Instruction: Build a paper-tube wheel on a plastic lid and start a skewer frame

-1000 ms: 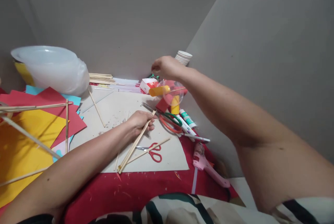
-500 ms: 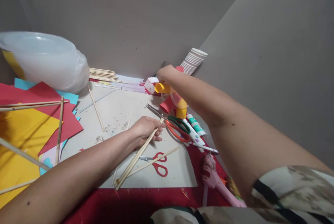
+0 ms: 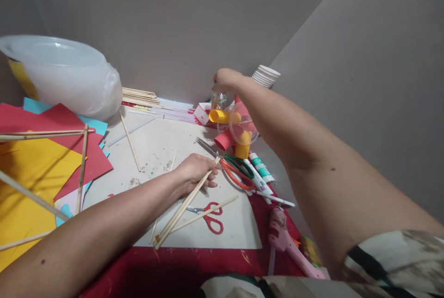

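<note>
My left hand (image 3: pixel 199 171) is closed round a small bundle of thin wooden sticks (image 3: pixel 183 205), which slants down toward the table's near edge. Just past its fingertips lie large scissors (image 3: pixel 237 170) with orange and green handles, blades pointing left. Below the hand, red-handled scissors (image 3: pixel 212 218) rest under a loose stick. My right hand (image 3: pixel 225 79) is stretched to the back, its fingers curled downward above a small clear jar (image 3: pixel 218 100). What those fingers hold, if anything, is hidden. Rolled yellow paper tubes (image 3: pixel 222 116) and a clear plastic cup (image 3: pixel 243 124) sit beneath the right forearm.
Stacked white paper cups (image 3: pixel 266 76) lean at the back corner. A pink glue gun (image 3: pixel 284 238) lies at the right, near a glue stick tube (image 3: pixel 261 166). Coloured paper (image 3: pixel 38 168) and a joined stick frame (image 3: pixel 82 164) cover the left, before a plastic-wrapped bowl (image 3: pixel 72 76).
My right hand has risen and come away from the back items, so the clear jar now shows below it. My left hand keeps the same hold on the sticks. The view has shifted slightly.
</note>
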`<act>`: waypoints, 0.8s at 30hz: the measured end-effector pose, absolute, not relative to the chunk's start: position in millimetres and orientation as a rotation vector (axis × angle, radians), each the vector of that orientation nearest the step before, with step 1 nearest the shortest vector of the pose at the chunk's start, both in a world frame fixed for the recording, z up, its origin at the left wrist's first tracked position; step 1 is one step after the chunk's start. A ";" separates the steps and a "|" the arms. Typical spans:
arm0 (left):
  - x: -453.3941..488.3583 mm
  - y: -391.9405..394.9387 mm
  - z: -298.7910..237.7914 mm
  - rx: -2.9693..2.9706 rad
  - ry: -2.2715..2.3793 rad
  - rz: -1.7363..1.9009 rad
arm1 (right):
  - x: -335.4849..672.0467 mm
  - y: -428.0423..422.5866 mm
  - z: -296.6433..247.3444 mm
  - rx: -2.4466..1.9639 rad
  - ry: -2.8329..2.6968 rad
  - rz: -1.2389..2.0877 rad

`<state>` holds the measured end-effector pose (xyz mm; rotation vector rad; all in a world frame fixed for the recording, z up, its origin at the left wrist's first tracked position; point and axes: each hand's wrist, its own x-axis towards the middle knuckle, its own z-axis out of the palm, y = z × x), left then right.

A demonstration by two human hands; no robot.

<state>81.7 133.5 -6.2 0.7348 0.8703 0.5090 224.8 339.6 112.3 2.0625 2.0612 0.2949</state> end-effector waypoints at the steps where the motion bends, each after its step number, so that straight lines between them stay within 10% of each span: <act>1: 81.8 133.1 -6.2 0.736 0.871 0.509 | 219.3 334.1 114.9 2.098 2.110 0.260; 14: 81.5 132.3 -8.4 0.754 0.876 0.490 | 148.8 303.1 68.9 2.111 2.493 -0.628; 24: 82.5 130.8 -9.7 0.751 0.859 0.483 | 152.6 300.4 62.6 2.121 2.235 -0.648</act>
